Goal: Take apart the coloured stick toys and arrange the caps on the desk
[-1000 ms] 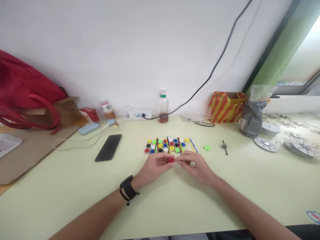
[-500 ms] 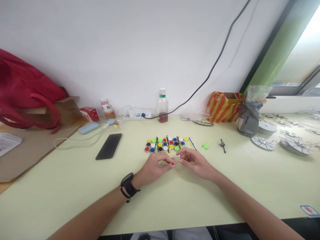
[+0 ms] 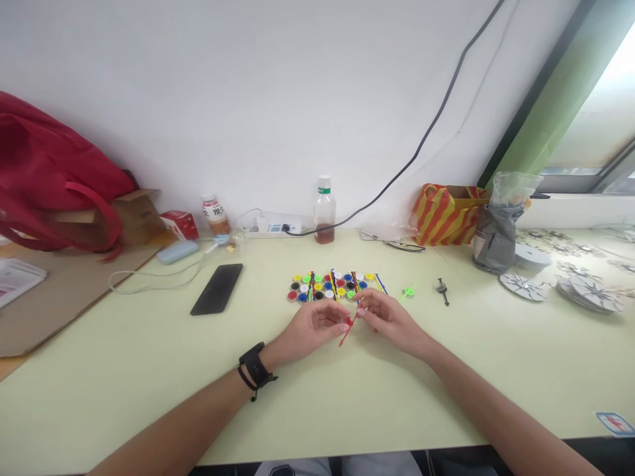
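Note:
Between my hands, above the table, is a thin red plastic strip (image 3: 344,338) with a small wider part near its middle. My left hand (image 3: 306,330) is closed, thumb and finger pinching the strip at that middle part. The strip's upper end is pinched by the fingertips of my right hand (image 3: 391,324). It slants, its lower end pointing down toward me. Just beyond my hands lie rows of small coloured round discs (image 3: 329,286), with thin coloured strips (image 3: 334,284) laid between them. To their right rest a bright green piece (image 3: 408,291) and a dark strip-like piece (image 3: 442,291).
A black phone (image 3: 217,289) lies left of the discs. Along the wall stand a bottle (image 3: 324,211), a power strip (image 3: 282,225), a striped bag (image 3: 444,215) and a grey bag (image 3: 497,235). Flat slotted discs (image 3: 522,287) are at the right.
The red strip has turned from lying nearly level between my fingers to slanting, its lower end now showing below my left fingertips. Both hands remain at nearly the same place.

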`<state>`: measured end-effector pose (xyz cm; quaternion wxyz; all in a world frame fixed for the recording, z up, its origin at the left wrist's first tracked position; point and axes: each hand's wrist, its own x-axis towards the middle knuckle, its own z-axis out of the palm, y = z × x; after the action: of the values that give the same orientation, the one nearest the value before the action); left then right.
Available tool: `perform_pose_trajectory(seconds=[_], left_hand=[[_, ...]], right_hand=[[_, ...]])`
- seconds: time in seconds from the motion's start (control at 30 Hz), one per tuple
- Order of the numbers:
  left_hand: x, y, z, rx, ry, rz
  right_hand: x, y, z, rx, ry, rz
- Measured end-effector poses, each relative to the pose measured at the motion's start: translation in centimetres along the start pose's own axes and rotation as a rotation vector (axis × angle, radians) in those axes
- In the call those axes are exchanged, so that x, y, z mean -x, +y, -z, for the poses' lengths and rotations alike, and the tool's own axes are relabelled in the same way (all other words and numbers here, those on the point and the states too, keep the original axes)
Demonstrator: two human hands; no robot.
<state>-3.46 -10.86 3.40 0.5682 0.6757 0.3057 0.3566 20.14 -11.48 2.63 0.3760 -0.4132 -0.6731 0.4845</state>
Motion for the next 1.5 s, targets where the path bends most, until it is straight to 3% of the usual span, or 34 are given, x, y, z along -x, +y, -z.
perform_pose_trajectory(seconds=[0.53, 1.5], left_hand=[[-0.1, -1.0, 0.1, 0.032, 0.007, 0.019], [-0.2, -1.5, 0.3, 0.003, -0.014, 0.021]], right_hand=[[0.1, 0.4, 0.0, 0.13, -0.052, 0.036], [0.2, 0.3, 0.0, 0.093, -0.11, 0.043]])
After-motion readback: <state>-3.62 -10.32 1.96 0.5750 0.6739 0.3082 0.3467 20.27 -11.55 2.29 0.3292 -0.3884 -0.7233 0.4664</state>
